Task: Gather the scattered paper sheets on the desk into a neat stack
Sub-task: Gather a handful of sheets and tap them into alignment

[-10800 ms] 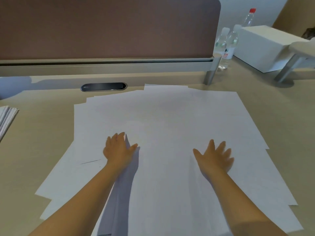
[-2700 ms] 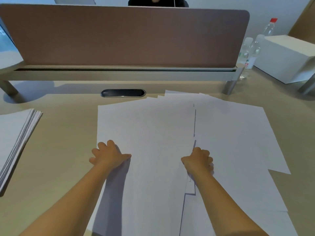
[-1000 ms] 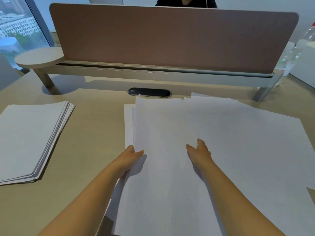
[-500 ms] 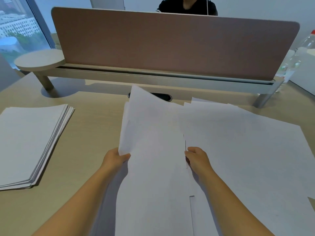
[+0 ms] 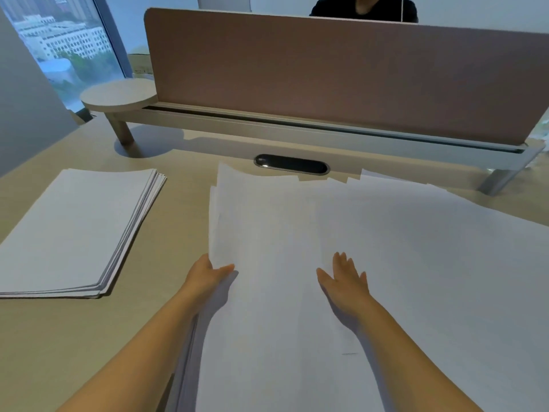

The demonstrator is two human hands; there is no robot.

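Several white paper sheets (image 5: 430, 263) lie overlapped across the middle and right of the desk. A few gathered sheets (image 5: 261, 227) lie on top at their left side, left edge slightly raised. My left hand (image 5: 208, 275) pinches that left edge, thumb on top and fingers hidden beneath. My right hand (image 5: 344, 281) rests flat on the paper with fingers straight and spread. A neat stack of sheets (image 5: 71, 230) sits at the left of the desk, apart from the spread.
A brown divider panel (image 5: 326, 72) on a metal rail closes the far side, with a black cable slot (image 5: 291, 168) in front of it. A round side shelf (image 5: 118, 96) stands at the far left. A person sits behind the panel.
The sheets lifted half a second ago have come back down onto the pile. My right hand let go of their edge and now lies flat. My left hand keeps its pinch.
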